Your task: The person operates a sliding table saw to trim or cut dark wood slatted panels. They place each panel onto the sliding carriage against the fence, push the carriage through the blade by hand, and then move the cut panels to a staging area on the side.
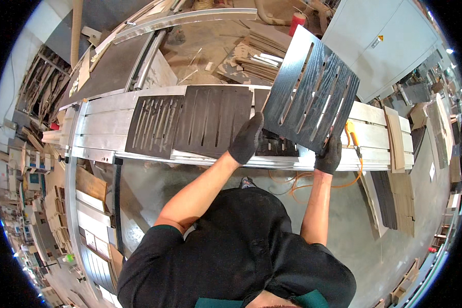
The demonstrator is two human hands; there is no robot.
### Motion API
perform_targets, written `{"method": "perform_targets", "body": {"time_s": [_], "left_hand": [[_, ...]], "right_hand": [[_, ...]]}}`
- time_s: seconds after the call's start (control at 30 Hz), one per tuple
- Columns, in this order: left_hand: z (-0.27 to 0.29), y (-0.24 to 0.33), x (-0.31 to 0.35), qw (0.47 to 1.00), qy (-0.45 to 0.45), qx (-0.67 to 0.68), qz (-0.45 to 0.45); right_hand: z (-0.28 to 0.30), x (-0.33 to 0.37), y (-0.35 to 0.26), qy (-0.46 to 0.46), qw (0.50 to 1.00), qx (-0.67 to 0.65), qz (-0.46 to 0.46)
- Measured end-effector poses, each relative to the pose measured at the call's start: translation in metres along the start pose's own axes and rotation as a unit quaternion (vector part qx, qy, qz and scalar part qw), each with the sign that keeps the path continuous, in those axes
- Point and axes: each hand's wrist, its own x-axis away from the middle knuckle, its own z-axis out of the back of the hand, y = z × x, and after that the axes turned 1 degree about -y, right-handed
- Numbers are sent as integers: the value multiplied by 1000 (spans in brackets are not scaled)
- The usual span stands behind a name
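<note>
gripping the slotted black panel by its lower edges, the gloved left hand and right hand keep fingers clamped on it, tilting it clear above two similar panels lying just left of the fingertips on the metal table.

- A small yellow warning label sits on the door of the grey cabinet at the upper right, beside the handle.
- A pale rectangular label lies on the dark machine top at the upper left.
- A white tag, perhaps paper, shows on the floor at the far right.
</note>
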Motion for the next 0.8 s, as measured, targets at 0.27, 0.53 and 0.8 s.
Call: {"method": "perform_targets", "body": {"time_s": [0.27,0.53,0.8], "left_hand": [[17,22,15,981,-45,187,24],[16,54,9,984,-48,169,32],[8,61,17,993,-62,96,29]], "right_hand": [[-32,7,-24,-20,996,86,17],[-37,15,-37,-32,988,147,18],[-26,16,-39,-3,998,64,4]]}}
